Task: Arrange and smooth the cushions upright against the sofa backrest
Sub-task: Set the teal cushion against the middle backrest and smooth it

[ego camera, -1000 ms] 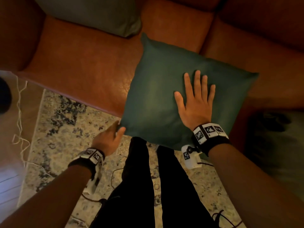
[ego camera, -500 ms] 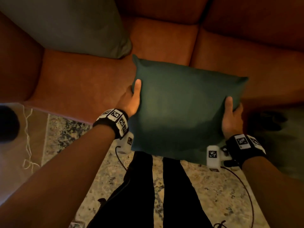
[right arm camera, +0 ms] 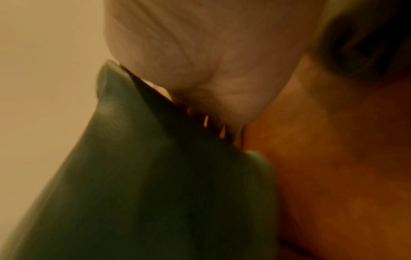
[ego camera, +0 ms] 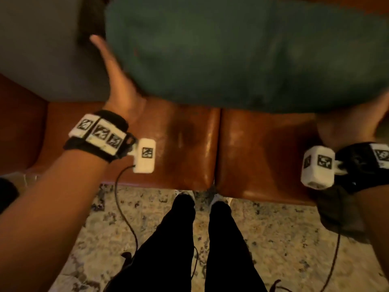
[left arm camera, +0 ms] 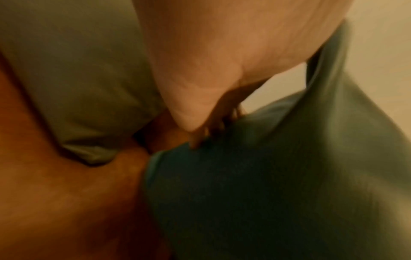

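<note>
A dark green cushion [ego camera: 242,55] fills the top of the head view, raised above the brown leather sofa seat [ego camera: 179,144]. My left hand [ego camera: 117,81] grips its left edge, thumb up in front and fingers behind the fabric. My right hand [ego camera: 347,123] holds the lower right edge, mostly hidden under the cushion. In the left wrist view my palm [left arm camera: 222,61] lies against the green cushion [left arm camera: 266,176]. The right wrist view shows my hand [right arm camera: 211,61] clamped on the same cushion [right arm camera: 155,176]. The picture is blurred by motion.
A grey-green cushion [ego camera: 37,49] leans at the sofa's left end, close beside my left hand, and shows in the left wrist view too [left arm camera: 77,70]. A dark grey fabric thing [ego camera: 341,218] lies under my right forearm. My legs [ego camera: 179,249] stand on a patterned rug [ego camera: 273,228].
A second ago my right palm lay flat on the cushion on the seat. Both hands then took its sides, and now it is raised toward the backrest.
</note>
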The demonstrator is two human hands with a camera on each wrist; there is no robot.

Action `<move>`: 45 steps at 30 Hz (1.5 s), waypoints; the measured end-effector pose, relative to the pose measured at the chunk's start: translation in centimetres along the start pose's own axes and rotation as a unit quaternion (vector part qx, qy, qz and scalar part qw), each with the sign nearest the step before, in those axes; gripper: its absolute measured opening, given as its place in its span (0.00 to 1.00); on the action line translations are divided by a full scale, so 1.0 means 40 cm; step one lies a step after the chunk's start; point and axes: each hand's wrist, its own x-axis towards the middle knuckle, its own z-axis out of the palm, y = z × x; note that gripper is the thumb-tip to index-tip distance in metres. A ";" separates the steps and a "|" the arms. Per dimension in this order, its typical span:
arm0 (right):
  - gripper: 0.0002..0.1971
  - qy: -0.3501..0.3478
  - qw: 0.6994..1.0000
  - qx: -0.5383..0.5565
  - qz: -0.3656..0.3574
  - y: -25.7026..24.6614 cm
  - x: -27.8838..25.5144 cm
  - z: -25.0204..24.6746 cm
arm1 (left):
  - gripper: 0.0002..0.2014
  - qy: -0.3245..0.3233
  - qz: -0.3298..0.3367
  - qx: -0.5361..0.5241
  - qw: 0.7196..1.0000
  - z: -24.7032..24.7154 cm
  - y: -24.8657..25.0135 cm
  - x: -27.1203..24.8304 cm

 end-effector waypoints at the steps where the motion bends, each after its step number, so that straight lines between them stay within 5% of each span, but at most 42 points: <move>1: 0.52 -0.009 0.999 0.013 0.034 0.005 -0.013 -0.033 | 0.49 -0.016 -0.020 -0.019 0.999 -0.044 -0.004 -0.003; 5: 0.39 -0.066 0.991 -0.065 0.094 0.082 -0.069 -0.156 | 0.53 -0.083 -0.155 0.063 0.982 -0.227 -0.118 -0.055; 9: 0.59 -0.066 0.963 -0.192 0.180 0.224 -0.102 -0.185 | 0.55 -0.123 -0.242 0.224 0.936 -0.266 -0.280 -0.115; 11: 0.69 -0.061 0.950 -0.244 0.184 0.296 -0.111 -0.175 | 0.52 -0.092 -0.196 0.285 0.934 -0.250 -0.350 -0.119; 15: 0.61 -0.070 0.919 -0.375 0.096 0.372 -0.104 -0.149 | 0.37 -0.029 -0.095 0.312 0.945 -0.195 -0.414 -0.108; 19: 0.53 -0.072 0.916 -0.391 0.048 0.360 -0.128 -0.129 | 0.49 -0.023 -0.092 0.356 0.930 -0.203 -0.422 -0.084; 22: 0.57 -0.090 0.895 -0.428 0.086 0.371 -0.158 -0.165 | 0.51 -0.045 -0.106 0.392 0.913 -0.244 -0.442 -0.101; 24: 0.65 -0.080 0.850 -0.516 0.075 0.396 -0.165 -0.175 | 0.48 -0.046 -0.088 0.393 0.914 -0.261 -0.470 -0.126; 26: 0.63 -0.069 0.782 -0.619 -0.027 0.413 -0.164 -0.154 | 0.49 -0.015 -0.060 0.428 0.902 -0.266 -0.494 -0.145; 27: 0.58 -0.077 0.751 -0.647 -0.110 0.411 -0.168 -0.132 | 0.49 0.005 -0.032 0.479 0.877 -0.261 -0.497 -0.151; 29: 0.48 -0.105 0.700 -0.668 -0.231 0.413 -0.170 -0.069 | 0.44 0.018 0.073 0.627 0.775 -0.234 -0.481 -0.143; 30: 0.45 -0.113 0.676 -0.683 -0.252 0.423 -0.168 -0.038 | 0.41 -0.003 0.126 0.678 0.724 -0.217 -0.479 -0.127; 34: 0.41 -0.088 0.624 -0.733 -0.255 0.488 -0.151 0.021 | 0.36 -0.201 0.281 0.719 0.603 -0.083 -0.450 -0.048; 36: 0.41 -0.074 0.612 -0.740 -0.269 0.506 -0.144 0.007 | 0.37 -0.294 0.316 0.739 0.518 -0.054 -0.444 0.012; 37: 0.41 -0.071 0.607 -0.741 -0.278 0.513 -0.138 -0.007 | 0.38 -0.312 0.308 0.748 0.498 -0.055 -0.431 0.051; 38: 0.41 -0.071 0.601 -0.744 -0.283 0.516 -0.128 -0.017 | 0.40 -0.296 0.282 0.758 0.508 -0.068 -0.413 0.098; 40: 0.41 -0.078 0.590 -0.751 -0.286 0.518 -0.104 -0.026 | 0.38 -0.187 0.178 0.778 0.573 -0.125 -0.362 0.193; 42: 0.41 -0.074 0.585 -0.757 -0.281 0.521 -0.089 -0.020 | 0.38 -0.100 0.073 0.796 0.593 -0.199 -0.308 0.261; 45: 0.41 -0.069 0.582 -0.763 -0.275 0.533 -0.092 0.001 | 0.38 -0.101 0.129 0.798 0.579 -0.215 -0.288 0.269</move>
